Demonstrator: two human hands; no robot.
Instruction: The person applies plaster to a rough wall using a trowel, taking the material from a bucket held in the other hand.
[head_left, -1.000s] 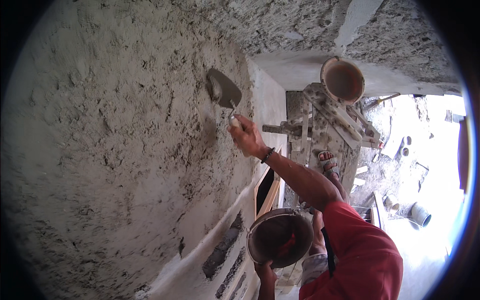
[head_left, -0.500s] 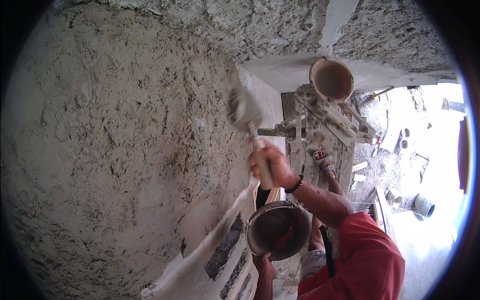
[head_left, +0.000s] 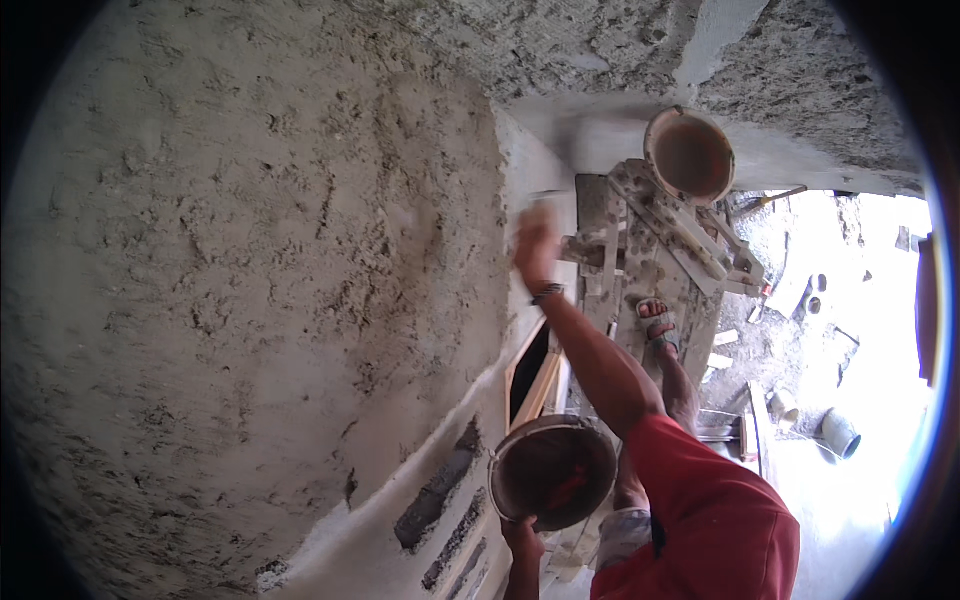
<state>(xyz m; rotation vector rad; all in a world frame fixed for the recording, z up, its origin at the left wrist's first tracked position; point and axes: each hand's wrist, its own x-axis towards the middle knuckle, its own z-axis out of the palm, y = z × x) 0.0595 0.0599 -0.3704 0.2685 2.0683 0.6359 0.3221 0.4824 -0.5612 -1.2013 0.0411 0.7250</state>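
Note:
My left hand (head_left: 523, 538) grips the lower rim of a round bucket (head_left: 555, 470) tilted so that its dark inside shows, with something reddish in it. My right arm reaches up and forward, a dark beaded bracelet at the wrist. Smeared by motion, my right hand (head_left: 538, 245) is closed on a trowel whose blade shows only as a faint blur beyond the fingers. It is close to the edge where the rough plastered wall (head_left: 250, 250) meets a smoother strip (head_left: 525, 150).
A second bucket (head_left: 690, 155) stands on mortar-spotted planks (head_left: 670, 225). My sandalled foot (head_left: 657, 322) rests on the boards. Lower down on the right are wood scraps, a grey pail (head_left: 841, 436) and bright ground. Beside the wall is a wood-framed dark opening (head_left: 530, 380).
My right hand has swung with the trowel away from the rough wall, up and slightly right toward the corner. The left hand still holds the bucket; the view has shifted a little.

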